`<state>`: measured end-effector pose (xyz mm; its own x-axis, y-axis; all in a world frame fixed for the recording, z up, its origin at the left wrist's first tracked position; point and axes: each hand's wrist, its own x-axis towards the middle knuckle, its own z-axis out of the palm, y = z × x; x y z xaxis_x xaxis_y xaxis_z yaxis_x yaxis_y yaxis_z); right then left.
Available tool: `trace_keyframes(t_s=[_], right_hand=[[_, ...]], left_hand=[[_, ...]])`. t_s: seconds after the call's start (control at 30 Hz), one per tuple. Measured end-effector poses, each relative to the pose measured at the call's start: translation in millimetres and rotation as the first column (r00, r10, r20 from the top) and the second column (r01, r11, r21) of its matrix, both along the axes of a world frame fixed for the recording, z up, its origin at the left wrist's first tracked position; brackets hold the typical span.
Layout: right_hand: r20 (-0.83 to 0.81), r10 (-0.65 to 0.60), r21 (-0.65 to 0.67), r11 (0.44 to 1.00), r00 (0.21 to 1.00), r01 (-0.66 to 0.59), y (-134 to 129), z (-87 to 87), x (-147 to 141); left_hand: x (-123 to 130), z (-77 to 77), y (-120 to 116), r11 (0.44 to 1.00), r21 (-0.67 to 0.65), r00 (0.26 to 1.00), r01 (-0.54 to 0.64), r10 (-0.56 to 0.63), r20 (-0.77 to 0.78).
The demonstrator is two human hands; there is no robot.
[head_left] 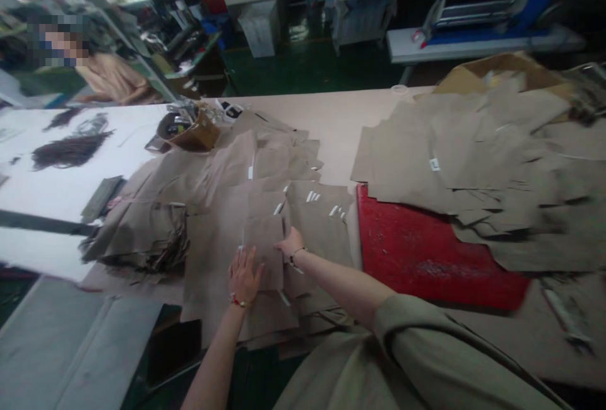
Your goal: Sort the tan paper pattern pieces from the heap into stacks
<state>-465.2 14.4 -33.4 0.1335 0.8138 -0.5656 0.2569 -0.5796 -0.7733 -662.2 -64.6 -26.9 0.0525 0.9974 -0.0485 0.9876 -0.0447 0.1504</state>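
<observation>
From here I see a desk (334,110). A big cloth pile (459,151) covers the red board's (416,252) far edge. Left of that board lies a small cloth piece (265,236). The left hand (246,274) rests flat over its left side, fingers apart, maybe to stop sliding. The right hand (292,246) is at its right edge; I can't tell if it pinches.

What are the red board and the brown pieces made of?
The red board looks like painted metal or plastic, I can't tell which: smooth, with pale scuffs. The brown pieces seem to be matte cloth: thin, soft-looking layers without shine.
</observation>
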Motion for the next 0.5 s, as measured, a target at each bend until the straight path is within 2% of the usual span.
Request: trace_keyframes(t_s=[0.1, 0.17, 0.23, 0.3, 0.33, 0.4, 0.43, 0.5], right_hand=[[-0.026, -0.026, 0.096, 0.995, 0.999, 0.028, -11.0, -4.5, 40.1], [-0.014, -0.030, 0.124, 0.992, 0.999, 0.032, -20.1, -14.6, 83.8], [0.063, -0.009, 0.132, 0.991, 0.998, 0.001, -27.4, -24.8, 143.4], [0.250, 0.047, 0.217, 0.971, 0.967, -0.104, -29.6, -30.7, 219.7], [0.396, 0.057, 0.269, 0.947, 0.916, -0.175, -28.4, -31.6, 263.3], [0.692, -0.005, 0.297, 0.913, 0.722, -0.278, -22.6, -31.6, 355.7], [0.788, -0.035, 0.259, 0.925, 0.615, -0.278, -18.6, -31.9, 401.0], [0.840, -0.065, 0.211, 0.953, 0.539, -0.215, -10.4, -35.4, 480.9]], left_hand=[[71.3, -9.8, 8.0, 0.982, 0.010, 0.979, 0.187, -0.188, 0.074], [109.1, -20.5, 12.9, 0.957, -0.011, 0.954, 0.290, -0.288, 0.081], [138.6, -32.6, 16.5, 0.932, -0.087, 0.936, 0.351, -0.348, 0.052], [159.1, -41.9, 20.1, 0.915, -0.171, 0.930, 0.366, -0.368, 0.018], [166.6, -44.1, 22.7, 0.911, -0.198, 0.929, 0.362, -0.369, 0.004], [180.7, -41.9, 31.9, 0.917, -0.205, 0.936, 0.343, -0.353, -0.010], [189.9, -37.9, 39.0, 0.922, -0.192, 0.940, 0.335, -0.342, 0.000], [219.1, -26.6, 59.6, 0.928, -0.161, 0.942, 0.334, -0.326, 0.080]])
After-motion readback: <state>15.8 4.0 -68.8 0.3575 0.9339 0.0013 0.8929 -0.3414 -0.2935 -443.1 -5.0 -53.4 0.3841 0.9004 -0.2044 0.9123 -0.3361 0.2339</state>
